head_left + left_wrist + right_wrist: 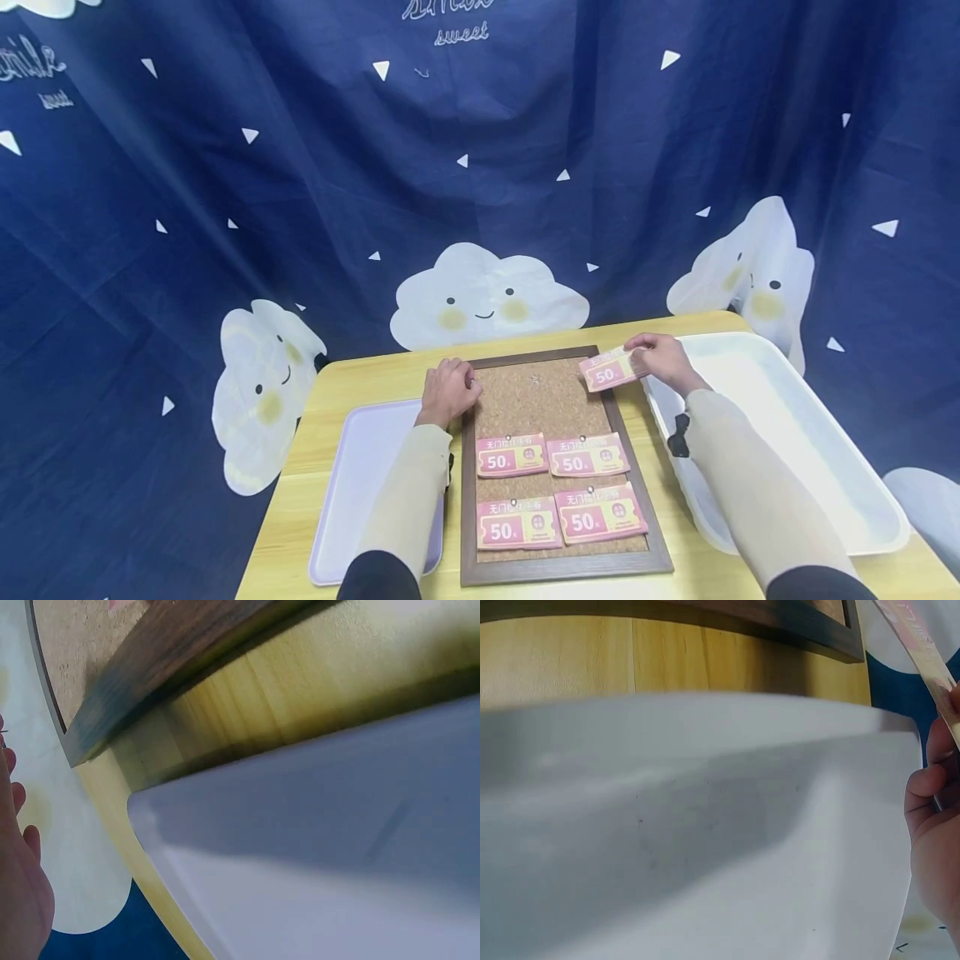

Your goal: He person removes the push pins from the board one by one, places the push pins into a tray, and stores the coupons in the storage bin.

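A cork board [540,400] in a dark wooden frame [165,667] lies in the middle of the yellow table [360,375]. Several pink "50" coupons [512,455] are pinned across its lower half. My right hand [643,360] pinches another pink coupon [609,370] over the board's upper right corner. The right wrist view shows that coupon [919,652] edge-on above my right hand [934,847]. My left hand [465,388] rests at the frame's upper left with curled fingers; anything inside them is hidden. Only its fingertips and palm [19,885] show in the left wrist view.
A shallow lilac tray [352,492] lies left of the board, under my left forearm. A larger white tray [787,417] lies to the right, under my right forearm. A dark blue cloth with white clouds hangs right behind the table.
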### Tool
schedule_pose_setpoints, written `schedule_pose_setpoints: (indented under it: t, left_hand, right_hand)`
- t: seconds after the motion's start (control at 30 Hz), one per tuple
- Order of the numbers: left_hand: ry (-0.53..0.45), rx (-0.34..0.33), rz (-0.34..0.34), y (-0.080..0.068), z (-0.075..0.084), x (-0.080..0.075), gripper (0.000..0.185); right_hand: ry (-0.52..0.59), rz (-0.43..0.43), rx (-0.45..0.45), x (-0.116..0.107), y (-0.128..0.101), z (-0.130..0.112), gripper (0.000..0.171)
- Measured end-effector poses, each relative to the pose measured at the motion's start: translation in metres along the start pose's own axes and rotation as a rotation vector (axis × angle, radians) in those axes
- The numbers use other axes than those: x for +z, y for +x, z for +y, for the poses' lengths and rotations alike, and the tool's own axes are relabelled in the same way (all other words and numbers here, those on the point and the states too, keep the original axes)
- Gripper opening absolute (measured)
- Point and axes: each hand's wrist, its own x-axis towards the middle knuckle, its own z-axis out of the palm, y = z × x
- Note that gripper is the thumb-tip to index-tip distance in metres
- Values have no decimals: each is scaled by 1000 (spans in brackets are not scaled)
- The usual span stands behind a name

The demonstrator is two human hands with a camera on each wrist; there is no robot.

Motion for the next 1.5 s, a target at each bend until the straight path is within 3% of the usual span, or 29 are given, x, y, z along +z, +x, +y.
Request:
schedule_pose_setpoints:
  t: [0.4, 1.07, 1.5]
  left_hand:
    - [15, -3, -17, -3, -9, 0, 17]
    - [34, -23, -35, -17, -26, 7, 18]
    - [41, -59, -53, -28, -42, 12, 15]
  right_hand:
    - [21, -20, 25, -7, -1, 9, 27]
    - [27, 20, 57, -13, -10, 25, 22]
    - [37, -35, 117, -18, -11, 32, 24]
